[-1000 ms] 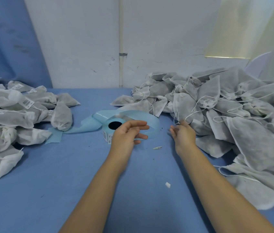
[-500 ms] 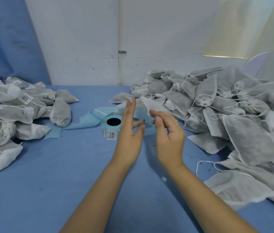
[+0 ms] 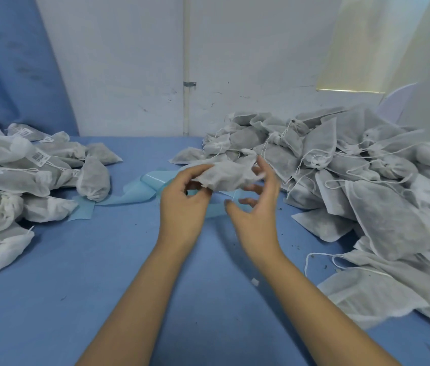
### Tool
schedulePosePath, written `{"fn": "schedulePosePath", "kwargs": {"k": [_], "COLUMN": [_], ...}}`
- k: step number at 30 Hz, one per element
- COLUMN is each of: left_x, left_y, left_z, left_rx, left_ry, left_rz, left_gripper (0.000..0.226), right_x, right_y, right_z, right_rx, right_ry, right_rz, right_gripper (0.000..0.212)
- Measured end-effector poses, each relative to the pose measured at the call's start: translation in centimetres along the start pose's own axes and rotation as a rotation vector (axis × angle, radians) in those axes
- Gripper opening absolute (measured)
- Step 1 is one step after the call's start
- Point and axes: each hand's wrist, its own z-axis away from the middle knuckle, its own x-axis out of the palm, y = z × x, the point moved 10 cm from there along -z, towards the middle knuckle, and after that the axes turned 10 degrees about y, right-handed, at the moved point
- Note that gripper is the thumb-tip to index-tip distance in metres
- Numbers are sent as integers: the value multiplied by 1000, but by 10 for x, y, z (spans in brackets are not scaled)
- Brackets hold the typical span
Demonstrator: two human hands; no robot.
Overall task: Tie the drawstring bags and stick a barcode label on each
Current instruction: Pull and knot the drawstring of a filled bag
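As the left hand (image 3: 182,207) pinches a bag (image 3: 227,175), the right hand (image 3: 256,220) spreads beside.

Bag picked up
A bag (image 3: 228,175) is now up between the hands: left hand (image 3: 182,207) pinches one end, right hand (image 3: 256,217) blurred at the other.

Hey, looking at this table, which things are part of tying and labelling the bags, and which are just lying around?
Part of the job:
drawstring bag gripped by the left hand, right hand beside it
heap of untied bags
pile of labelled bags
blue label backing strip

Just lying about:
white paper scrap
wall pipe
blue curtain
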Motion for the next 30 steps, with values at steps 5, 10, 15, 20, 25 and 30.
{"fn": "schedulePosePath", "kwargs": {"k": [5, 10, 15, 20, 25, 30], "left_x": [15, 26, 27, 39, 50, 51], "left_y": [-2, -35, -38, -59, -66, -72], "left_z": [6, 23, 28, 47, 57, 61], "left_rx": [-102, -425, -273, -477, -649, -607], "left_ry": [-94, -203, -215, -280, -219, -230], "left_rz": [44, 51, -226, -122, 238, 119], "left_gripper": [42, 15, 19, 25, 23, 35], "right_x": [-8, -23, -39, -41, -34, -27], "right_y": [21, 52, 75, 91, 92, 70], "right_z": [-10, -5, 8, 31, 37, 26], "right_rx": [213, 552, 740, 957, 979, 677], "right_ry": [17, 167, 349, 458, 187, 56], "right_rz": [-62, -385, -413, -573, -304, -64], "right_gripper": [13, 12, 17, 21, 49, 29]}}
